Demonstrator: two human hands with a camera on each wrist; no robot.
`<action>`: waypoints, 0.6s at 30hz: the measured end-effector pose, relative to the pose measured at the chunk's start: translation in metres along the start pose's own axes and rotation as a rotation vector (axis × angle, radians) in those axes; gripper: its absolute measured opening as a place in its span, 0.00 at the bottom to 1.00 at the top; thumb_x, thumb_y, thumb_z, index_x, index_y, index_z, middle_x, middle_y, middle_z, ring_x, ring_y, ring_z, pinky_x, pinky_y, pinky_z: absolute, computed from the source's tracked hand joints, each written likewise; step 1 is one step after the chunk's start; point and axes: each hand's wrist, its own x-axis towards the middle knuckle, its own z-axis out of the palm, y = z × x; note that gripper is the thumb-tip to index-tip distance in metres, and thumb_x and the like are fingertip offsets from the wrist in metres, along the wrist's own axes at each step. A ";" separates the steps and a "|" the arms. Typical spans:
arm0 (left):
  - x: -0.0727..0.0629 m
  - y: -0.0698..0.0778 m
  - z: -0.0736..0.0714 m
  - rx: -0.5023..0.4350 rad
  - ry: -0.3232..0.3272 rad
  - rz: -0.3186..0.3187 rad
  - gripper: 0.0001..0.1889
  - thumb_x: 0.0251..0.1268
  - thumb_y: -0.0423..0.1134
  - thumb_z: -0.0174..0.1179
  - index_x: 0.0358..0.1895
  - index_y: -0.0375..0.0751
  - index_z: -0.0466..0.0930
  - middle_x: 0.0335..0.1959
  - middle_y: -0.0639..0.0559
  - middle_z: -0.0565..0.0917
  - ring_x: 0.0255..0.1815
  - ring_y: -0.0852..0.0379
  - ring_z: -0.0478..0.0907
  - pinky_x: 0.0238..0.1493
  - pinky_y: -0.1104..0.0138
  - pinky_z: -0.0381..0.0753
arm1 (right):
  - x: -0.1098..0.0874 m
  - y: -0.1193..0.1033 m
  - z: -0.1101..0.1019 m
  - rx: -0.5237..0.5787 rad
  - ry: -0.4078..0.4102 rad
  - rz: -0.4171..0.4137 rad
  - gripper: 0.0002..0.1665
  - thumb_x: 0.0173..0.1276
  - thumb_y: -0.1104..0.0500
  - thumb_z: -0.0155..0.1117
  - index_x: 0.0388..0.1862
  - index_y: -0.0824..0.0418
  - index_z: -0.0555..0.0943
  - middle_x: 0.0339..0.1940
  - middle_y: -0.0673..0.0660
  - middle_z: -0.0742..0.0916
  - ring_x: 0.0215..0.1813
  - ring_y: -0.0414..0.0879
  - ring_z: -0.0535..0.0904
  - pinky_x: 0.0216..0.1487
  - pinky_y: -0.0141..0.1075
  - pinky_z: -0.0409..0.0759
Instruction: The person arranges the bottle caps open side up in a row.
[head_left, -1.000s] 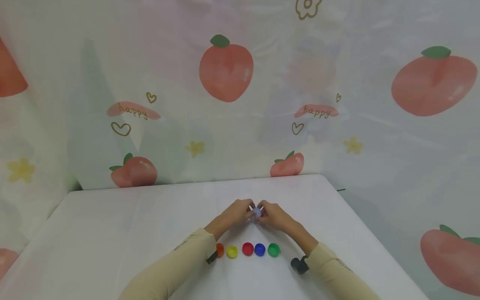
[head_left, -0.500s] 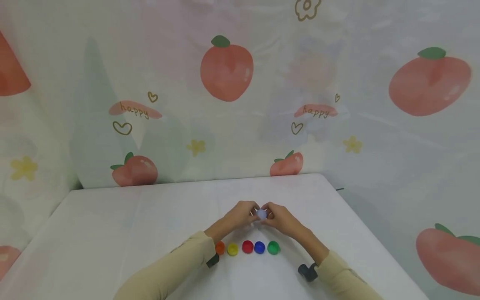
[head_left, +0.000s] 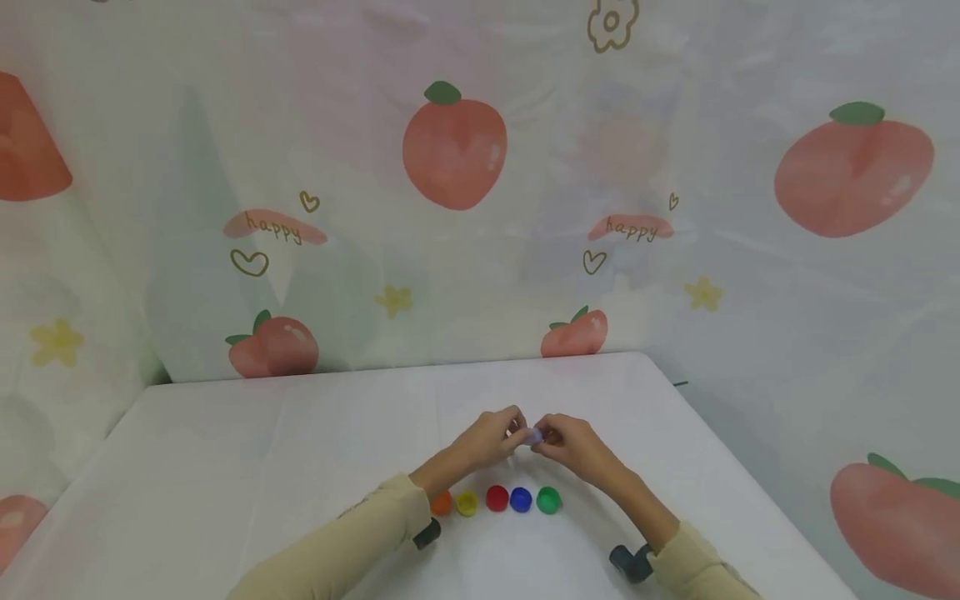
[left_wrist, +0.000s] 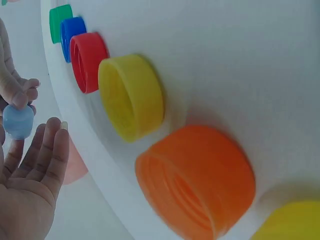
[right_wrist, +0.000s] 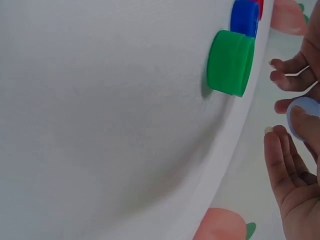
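Note:
Between my two hands, raised over the table, is a small light blue bottle cap point(head_left: 534, 436). My left hand point(head_left: 489, 437) pinches its left side, the thumb pointing toward it, the other fingers fairly straight in the left wrist view. My right hand point(head_left: 573, 446) pinches it from the right; its thumb lies on the cap point(right_wrist: 300, 107) in the right wrist view. Nearer me stands a row of bottle caps: orange point(head_left: 442, 503), yellow point(head_left: 467, 503), red point(head_left: 497, 498), blue point(head_left: 521, 500) and green point(head_left: 549, 500), hollow sides showing.
Another yellow round piece point(left_wrist: 292, 225) shows beside the orange cap in the left wrist view; the left forearm hides it in the head view. The white table point(head_left: 300, 467) meets a fruit-patterned curtain point(head_left: 457, 275) at the back. Dark wrist cameras point(head_left: 632, 563) hang below both sleeves.
Both hands have shifted a little to the right with the light blue cap. The cap has turned and now shows less of its face. The row of caps stays put.

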 end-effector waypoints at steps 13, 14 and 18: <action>-0.005 0.002 0.002 -0.007 0.019 0.052 0.09 0.64 0.44 0.60 0.40 0.44 0.74 0.32 0.59 0.79 0.28 0.66 0.75 0.30 0.75 0.76 | -0.009 -0.001 -0.003 0.072 -0.020 -0.018 0.23 0.58 0.62 0.70 0.50 0.64 0.73 0.38 0.52 0.83 0.37 0.42 0.80 0.39 0.29 0.79; -0.005 0.002 0.002 -0.001 0.023 0.054 0.10 0.64 0.44 0.61 0.41 0.44 0.74 0.34 0.58 0.80 0.29 0.66 0.76 0.30 0.75 0.76 | -0.009 -0.001 -0.003 0.076 -0.026 -0.017 0.26 0.58 0.61 0.70 0.53 0.66 0.72 0.39 0.53 0.83 0.37 0.43 0.80 0.39 0.29 0.79; -0.007 0.002 0.003 0.006 0.030 0.062 0.14 0.62 0.43 0.63 0.46 0.43 0.73 0.40 0.55 0.81 0.33 0.65 0.76 0.34 0.76 0.76 | -0.009 -0.001 -0.006 0.071 -0.050 -0.012 0.30 0.60 0.57 0.69 0.56 0.68 0.71 0.38 0.53 0.83 0.38 0.45 0.80 0.40 0.30 0.79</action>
